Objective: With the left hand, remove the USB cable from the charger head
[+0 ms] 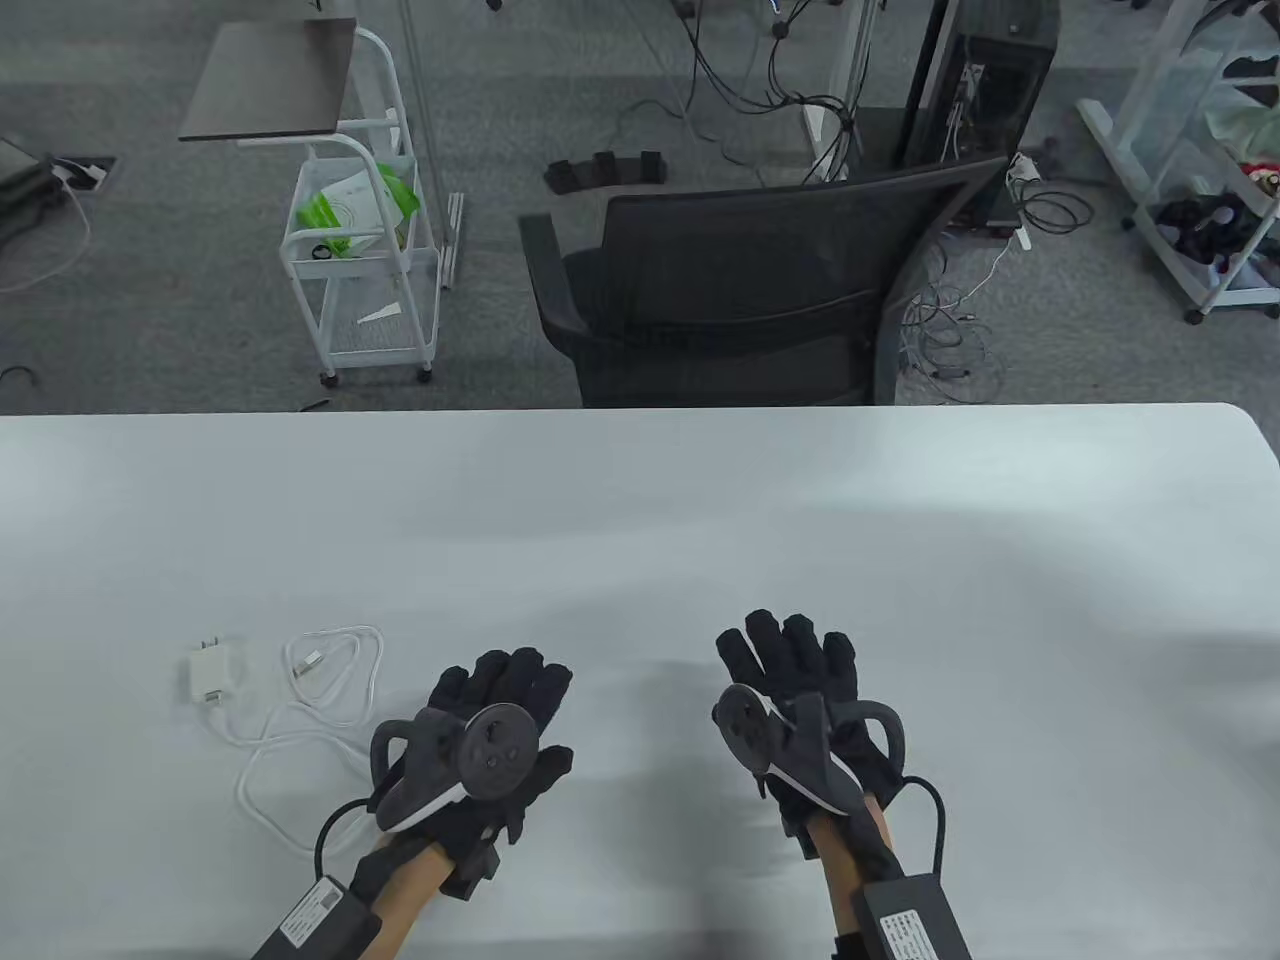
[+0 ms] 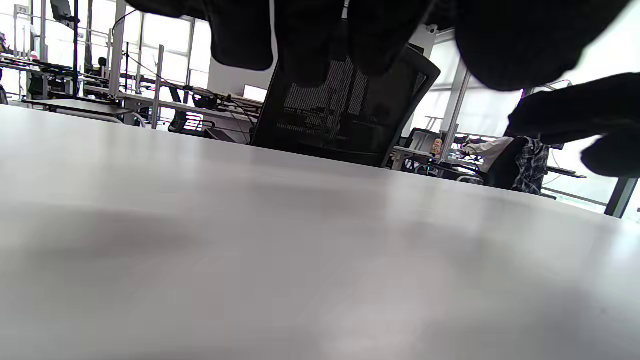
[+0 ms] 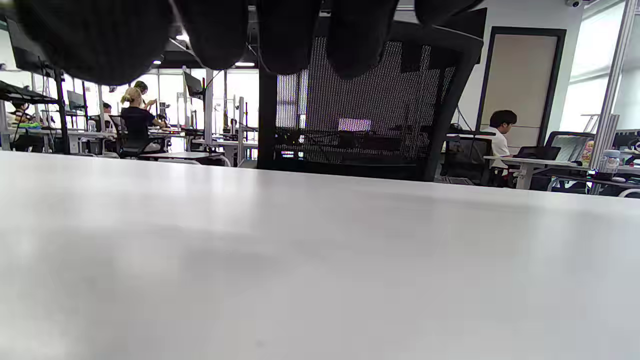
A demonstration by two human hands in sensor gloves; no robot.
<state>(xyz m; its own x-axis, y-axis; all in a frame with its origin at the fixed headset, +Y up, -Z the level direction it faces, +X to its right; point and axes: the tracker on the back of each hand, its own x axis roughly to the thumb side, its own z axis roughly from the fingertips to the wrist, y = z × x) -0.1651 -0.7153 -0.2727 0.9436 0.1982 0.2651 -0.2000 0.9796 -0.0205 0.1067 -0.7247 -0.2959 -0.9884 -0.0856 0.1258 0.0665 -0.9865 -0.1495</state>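
Note:
A white charger head [image 1: 208, 672] lies flat at the table's front left, prongs pointing away from me. A white USB cable [image 1: 335, 690] runs from its near end and coils in loose loops to its right; the cable's free plug [image 1: 307, 662] lies inside the loops. My left hand [image 1: 530, 710] is open and holds nothing, to the right of the cable and apart from it. My right hand [image 1: 790, 660] is open and empty, further right. In both wrist views only my fingers [image 2: 310, 45] [image 3: 285, 35] and bare table show; charger and cable are out of sight there.
The white table [image 1: 640, 520] ends at a far edge, with a black mesh chair [image 1: 740, 290] right behind it. A white cart [image 1: 365, 250] stands on the floor at the far left. Black cables run from both wrists off the front edge.

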